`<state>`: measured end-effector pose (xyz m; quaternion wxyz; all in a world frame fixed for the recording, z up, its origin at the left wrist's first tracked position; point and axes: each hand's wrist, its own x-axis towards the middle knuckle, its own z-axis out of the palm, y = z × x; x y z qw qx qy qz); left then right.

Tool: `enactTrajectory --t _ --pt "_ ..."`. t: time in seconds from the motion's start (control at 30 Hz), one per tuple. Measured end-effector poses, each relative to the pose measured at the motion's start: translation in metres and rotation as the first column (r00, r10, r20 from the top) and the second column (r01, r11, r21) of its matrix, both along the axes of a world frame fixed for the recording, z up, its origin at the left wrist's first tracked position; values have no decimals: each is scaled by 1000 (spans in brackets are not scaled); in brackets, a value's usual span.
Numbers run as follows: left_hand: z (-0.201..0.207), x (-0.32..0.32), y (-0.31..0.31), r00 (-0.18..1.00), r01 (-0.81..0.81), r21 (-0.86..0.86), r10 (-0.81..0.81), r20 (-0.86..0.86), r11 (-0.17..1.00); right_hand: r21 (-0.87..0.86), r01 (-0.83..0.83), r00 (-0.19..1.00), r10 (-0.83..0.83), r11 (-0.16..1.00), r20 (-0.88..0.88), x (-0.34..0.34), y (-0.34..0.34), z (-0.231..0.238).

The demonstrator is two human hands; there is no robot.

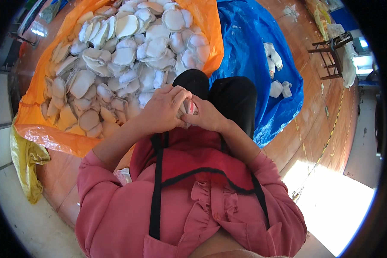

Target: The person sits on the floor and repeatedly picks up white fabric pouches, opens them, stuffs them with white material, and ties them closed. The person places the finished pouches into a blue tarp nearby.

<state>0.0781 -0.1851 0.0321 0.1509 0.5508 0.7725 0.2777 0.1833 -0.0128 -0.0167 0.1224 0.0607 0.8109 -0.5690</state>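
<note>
Above my lap, my left hand (165, 107) and my right hand (205, 114) come together, fingers curled around a small pale bundle with a red patch (191, 107). Most of the bundle is covered by my fingers, so I cannot make out exactly what it is. Just beyond my left hand lies a big heap of white, rounded flat pads (124, 56), many of them stacked or overlapping. The heap rests on a spread orange plastic sheet (51, 133).
To the right of my knees, a blue plastic sheet (245, 51) bears several small white bundles (276, 89). A wooden stool (331, 56) stands at the far right. A yellow sack (26, 159) lies at the left by the wall. Sunlight falls on the tiled floor (331, 202) at right.
</note>
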Motion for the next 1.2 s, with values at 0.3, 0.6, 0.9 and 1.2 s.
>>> enactTrajectory --t 0.3,0.6,0.9,1.2 --pt "-31 3 -6 996 -64 131 55 73 989 -299 104 995 -98 949 35 9 1 -14" --pt "-29 4 -16 944 -79 127 34 328 989 -465 135 990 -133 875 38 13 -3 -6" --pt "-27 -15 -7 954 55 177 -104 281 983 -614 463 884 -282 640 372 1 -6 3" --pt "-7 -20 19 973 74 134 -101 209 988 -686 528 814 -68 502 577 -10 18 -6"
